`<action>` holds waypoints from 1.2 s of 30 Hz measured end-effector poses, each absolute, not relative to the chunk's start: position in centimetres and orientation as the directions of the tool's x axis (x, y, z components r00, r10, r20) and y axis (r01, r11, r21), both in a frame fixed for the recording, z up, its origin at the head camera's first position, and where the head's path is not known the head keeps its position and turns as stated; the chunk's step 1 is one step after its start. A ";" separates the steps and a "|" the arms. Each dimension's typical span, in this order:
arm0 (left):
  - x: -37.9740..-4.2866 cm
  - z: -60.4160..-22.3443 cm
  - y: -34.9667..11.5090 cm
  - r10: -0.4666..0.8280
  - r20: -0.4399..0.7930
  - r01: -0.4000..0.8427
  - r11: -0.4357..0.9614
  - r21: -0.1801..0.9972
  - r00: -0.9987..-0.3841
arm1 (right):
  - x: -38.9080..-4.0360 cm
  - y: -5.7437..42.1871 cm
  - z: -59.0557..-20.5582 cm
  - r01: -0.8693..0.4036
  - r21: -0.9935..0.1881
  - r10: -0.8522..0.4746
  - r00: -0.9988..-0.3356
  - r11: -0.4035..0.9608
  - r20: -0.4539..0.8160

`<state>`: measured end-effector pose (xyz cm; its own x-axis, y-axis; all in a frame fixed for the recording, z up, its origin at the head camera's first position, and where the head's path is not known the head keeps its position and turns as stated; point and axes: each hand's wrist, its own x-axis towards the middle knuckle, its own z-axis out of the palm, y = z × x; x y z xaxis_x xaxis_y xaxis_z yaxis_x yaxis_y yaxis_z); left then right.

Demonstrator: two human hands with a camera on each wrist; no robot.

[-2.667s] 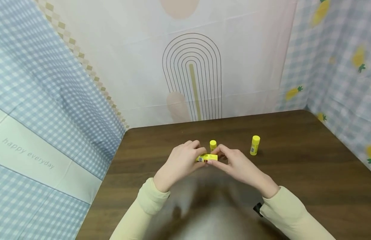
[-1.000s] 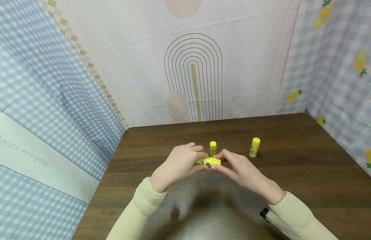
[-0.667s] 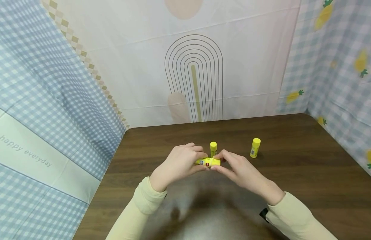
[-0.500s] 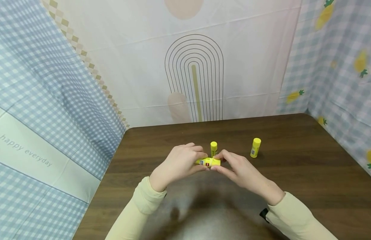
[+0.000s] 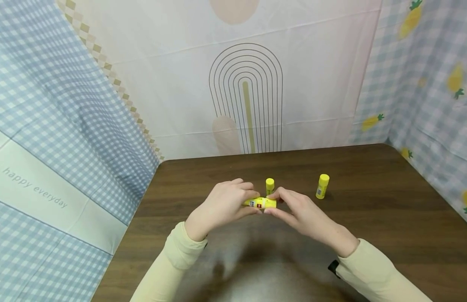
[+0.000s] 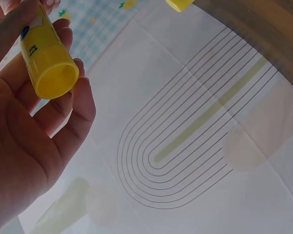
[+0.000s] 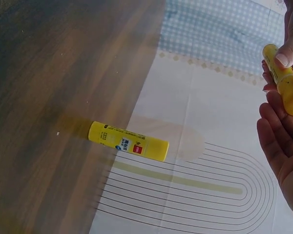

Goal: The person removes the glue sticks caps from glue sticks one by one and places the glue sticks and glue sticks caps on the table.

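Note:
Both hands hold one yellow glue stick [image 5: 259,203], lying nearly level above the table in the head view. My left hand [image 5: 226,202] grips its left part, fingers over the top and thumb below. With thumb and fingertips, my right hand [image 5: 299,211] pinches the other end, near a seam around the stick. In the left wrist view, the end of the held glue stick [image 6: 46,63] beside the left palm looks hollow. A second glue stick [image 5: 270,186] stands upright just behind the hands, its lower part hidden. To the right stands a third glue stick [image 5: 322,186].
The brown wooden table [image 5: 369,218] reaches back to a pale patterned cloth [image 5: 180,105]. Checked blue curtains hang at the left [image 5: 67,105] and right. A dark strap [image 5: 333,268] shows at the right sleeve.
Since the earliest frame, the hands and the held glue stick have come slightly lower in the head view, and the stick's label and seam show more. Over the last second they barely move.

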<state>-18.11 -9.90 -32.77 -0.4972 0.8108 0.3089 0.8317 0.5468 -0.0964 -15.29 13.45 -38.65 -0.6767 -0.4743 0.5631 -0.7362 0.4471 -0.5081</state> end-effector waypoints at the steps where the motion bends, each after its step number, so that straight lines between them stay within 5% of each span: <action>1: -18.1 -32.7 -9.9 0.810 0.309 0.831 0.548 -0.096 -0.498 | -15.3 13.4 -38.6 -0.736 -0.505 -0.474 -0.676 0.450 0.564; 36: -16.7 -32.5 -10.0 0.814 0.309 0.835 0.542 -0.095 -0.493 | -14.1 13.9 -38.7 -0.769 -0.467 -0.475 -0.638 0.437 0.606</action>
<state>-16.69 -10.03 -32.45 -0.4925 0.8137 0.3087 0.8351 0.5417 -0.0954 -14.08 13.90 -38.66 -0.6381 -0.4753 0.6058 -0.7688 0.4371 -0.4668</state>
